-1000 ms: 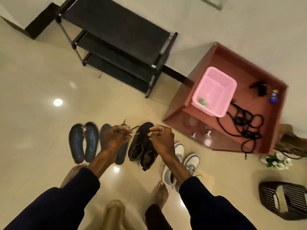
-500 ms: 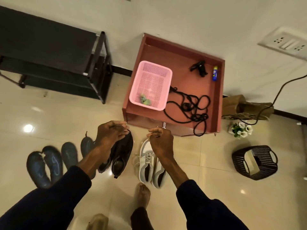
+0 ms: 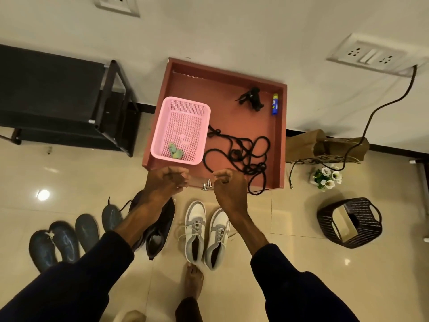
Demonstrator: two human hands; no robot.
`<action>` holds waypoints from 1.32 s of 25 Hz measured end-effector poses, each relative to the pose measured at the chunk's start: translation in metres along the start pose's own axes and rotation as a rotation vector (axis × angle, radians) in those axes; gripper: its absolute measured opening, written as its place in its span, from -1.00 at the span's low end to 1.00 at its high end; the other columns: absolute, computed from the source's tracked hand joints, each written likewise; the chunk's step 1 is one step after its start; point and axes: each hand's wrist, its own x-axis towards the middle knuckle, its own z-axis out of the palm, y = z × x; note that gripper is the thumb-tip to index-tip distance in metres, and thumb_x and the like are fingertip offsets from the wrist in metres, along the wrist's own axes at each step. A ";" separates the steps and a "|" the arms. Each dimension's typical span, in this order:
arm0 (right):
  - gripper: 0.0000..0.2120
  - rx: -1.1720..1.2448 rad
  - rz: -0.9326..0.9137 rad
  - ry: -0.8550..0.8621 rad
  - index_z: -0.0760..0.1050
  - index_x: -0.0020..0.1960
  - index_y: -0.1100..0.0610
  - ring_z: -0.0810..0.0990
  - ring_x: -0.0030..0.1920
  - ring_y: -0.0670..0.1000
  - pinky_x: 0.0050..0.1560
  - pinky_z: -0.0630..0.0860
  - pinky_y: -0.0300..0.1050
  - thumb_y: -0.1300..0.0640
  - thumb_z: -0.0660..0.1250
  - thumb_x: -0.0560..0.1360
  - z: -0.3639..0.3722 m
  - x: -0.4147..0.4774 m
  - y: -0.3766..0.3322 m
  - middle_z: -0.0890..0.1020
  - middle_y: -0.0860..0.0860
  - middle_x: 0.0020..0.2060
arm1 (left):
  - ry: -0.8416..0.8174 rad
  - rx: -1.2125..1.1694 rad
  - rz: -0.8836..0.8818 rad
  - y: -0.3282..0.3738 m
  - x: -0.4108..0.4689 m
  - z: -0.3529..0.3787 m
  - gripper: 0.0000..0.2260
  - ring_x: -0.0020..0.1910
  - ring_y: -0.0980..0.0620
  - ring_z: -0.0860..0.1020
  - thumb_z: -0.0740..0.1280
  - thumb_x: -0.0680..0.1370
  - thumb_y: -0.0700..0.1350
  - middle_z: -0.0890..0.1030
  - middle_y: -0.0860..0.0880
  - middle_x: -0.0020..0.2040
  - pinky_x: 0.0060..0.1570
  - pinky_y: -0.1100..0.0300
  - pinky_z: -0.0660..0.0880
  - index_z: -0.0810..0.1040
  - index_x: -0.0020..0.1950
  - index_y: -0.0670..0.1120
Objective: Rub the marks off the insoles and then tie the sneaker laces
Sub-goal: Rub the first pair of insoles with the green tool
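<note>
My left hand point(image 3: 167, 181) and my right hand point(image 3: 228, 185) hover side by side above the floor, fingers curled in a pinch as if on the ends of a thin black lace, which is barely visible. The pair of black sneakers point(image 3: 160, 231) lies below my left wrist, partly hidden by the forearm, with a loose lace trailing to the left. A white-and-grey pair of sneakers point(image 3: 205, 233) with loose laces stands under my right forearm. Several dark blue insoles point(image 3: 66, 240) with pale marks lie in a row at the left.
A red drawer point(image 3: 279, 140) on the floor ahead holds a pink basket point(image 3: 183, 108), black cord point(image 3: 243, 156) and a small blue bottle point(image 3: 275, 104). A black shoe rack point(image 3: 58, 98) stands left. A dark woven basket point(image 3: 362, 212), flowers and a paper bag sit right. My bare foot point(image 3: 193, 280) is below.
The view has swung right and nearer to the drawer. My hands stay curled and have drawn up and apart, off the black sneakers toward the drawer's front edge.
</note>
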 end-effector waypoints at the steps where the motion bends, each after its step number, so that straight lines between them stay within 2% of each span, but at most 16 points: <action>1: -0.78 0.003 -0.005 0.005 0.68 -0.02 0.11 0.65 -0.21 -0.13 -0.27 0.48 -0.35 0.32 0.33 0.46 -0.005 0.003 0.001 0.70 -0.04 -0.21 | -0.005 0.020 0.011 0.003 0.000 0.006 -0.80 0.08 -0.22 0.69 0.47 0.54 -0.22 0.72 -0.20 0.05 0.15 -0.01 0.61 0.66 0.15 -0.23; 3: -0.79 0.006 -0.007 0.013 0.68 -0.01 0.12 0.65 -0.21 -0.17 -0.30 0.45 -0.44 0.32 0.34 0.46 -0.014 0.007 0.003 0.71 -0.04 -0.20 | -0.013 0.028 0.010 0.005 0.001 0.015 -0.79 0.09 -0.22 0.69 0.49 0.52 -0.21 0.73 -0.17 0.04 0.20 -0.06 0.60 0.66 0.14 -0.22; 5: -0.81 0.024 0.004 0.022 0.68 0.01 0.13 0.66 -0.21 -0.18 -0.29 0.47 -0.44 0.30 0.35 0.47 -0.022 0.009 0.008 0.72 -0.04 -0.19 | -0.030 0.031 0.001 0.004 0.002 0.025 -0.77 0.11 -0.23 0.68 0.49 0.52 -0.20 0.73 -0.17 0.05 0.21 -0.06 0.59 0.65 0.15 -0.22; 11: -0.79 0.045 0.017 0.049 0.68 -0.02 0.10 0.68 -0.18 -0.11 -0.12 0.64 -0.15 0.31 0.35 0.47 -0.038 0.006 0.036 0.71 -0.05 -0.20 | -0.039 0.058 -0.013 -0.008 -0.007 0.055 -0.85 -0.02 -0.10 0.71 0.45 0.55 -0.24 0.74 -0.06 -0.09 0.18 -0.02 0.58 0.66 0.11 -0.19; 14: -0.81 0.088 0.019 0.021 0.66 -0.09 0.01 0.69 -0.20 -0.11 -0.10 0.65 -0.10 0.29 0.39 0.47 -0.034 -0.007 0.043 0.71 -0.09 -0.23 | -0.026 0.071 -0.001 -0.018 -0.014 0.050 -0.87 -0.04 -0.08 0.72 0.46 0.55 -0.23 0.75 -0.07 -0.08 0.17 -0.03 0.61 0.66 0.09 -0.18; 16: -0.83 0.106 -0.002 -0.010 0.66 -0.11 -0.01 0.69 -0.22 -0.12 -0.11 0.66 -0.11 0.26 0.43 0.47 -0.026 -0.016 0.040 0.71 -0.11 -0.24 | 0.006 0.063 0.000 -0.021 -0.018 0.038 -0.85 -0.04 -0.10 0.73 0.47 0.55 -0.21 0.75 -0.08 -0.05 0.18 -0.06 0.61 0.66 0.10 -0.20; 19: -0.89 0.116 -0.039 -0.041 0.69 -0.07 0.06 0.70 -0.23 -0.11 -0.14 0.65 -0.16 0.24 0.46 0.47 -0.007 -0.029 0.030 0.72 -0.08 -0.24 | 0.042 0.047 0.002 -0.020 -0.026 0.011 -0.83 -0.03 -0.11 0.73 0.49 0.54 -0.16 0.75 -0.08 -0.04 0.19 -0.08 0.61 0.67 0.10 -0.17; 22: -0.89 0.101 -0.082 -0.079 0.69 -0.05 0.08 0.69 -0.25 -0.16 -0.22 0.58 -0.33 0.26 0.46 0.48 0.017 -0.046 0.013 0.72 -0.08 -0.23 | 0.073 0.037 0.009 -0.024 -0.039 -0.029 -0.88 -0.02 -0.10 0.73 0.48 0.54 -0.15 0.75 -0.09 -0.04 0.19 -0.05 0.61 0.68 0.05 -0.13; 27: -0.86 0.071 -0.145 -0.078 0.68 -0.06 0.12 0.67 -0.27 -0.16 -0.28 0.53 -0.40 0.31 0.41 0.48 0.060 -0.074 -0.011 0.72 -0.05 -0.25 | 0.094 0.032 -0.025 -0.036 -0.061 -0.102 -0.84 0.01 -0.14 0.72 0.46 0.56 -0.20 0.75 -0.11 -0.03 0.23 -0.10 0.58 0.66 0.11 -0.21; 31: -0.85 0.000 -0.256 -0.037 0.69 -0.02 0.14 0.63 -0.27 -0.27 -0.28 0.44 -0.52 0.30 0.41 0.47 0.081 -0.051 -0.046 0.69 -0.09 -0.24 | 0.102 0.036 0.013 -0.027 -0.066 -0.138 -0.86 0.01 -0.12 0.72 0.46 0.56 -0.16 0.75 -0.09 -0.03 0.23 -0.11 0.58 0.67 0.10 -0.17; 33: -0.85 -0.053 -0.317 -0.013 0.69 -0.01 0.16 0.62 -0.26 -0.24 -0.30 0.42 -0.54 0.30 0.40 0.47 0.087 -0.028 -0.065 0.70 -0.06 -0.20 | 0.108 0.017 0.025 -0.017 -0.058 -0.142 -0.85 0.01 -0.11 0.72 0.45 0.56 -0.18 0.75 -0.10 -0.02 0.22 -0.08 0.59 0.67 0.11 -0.17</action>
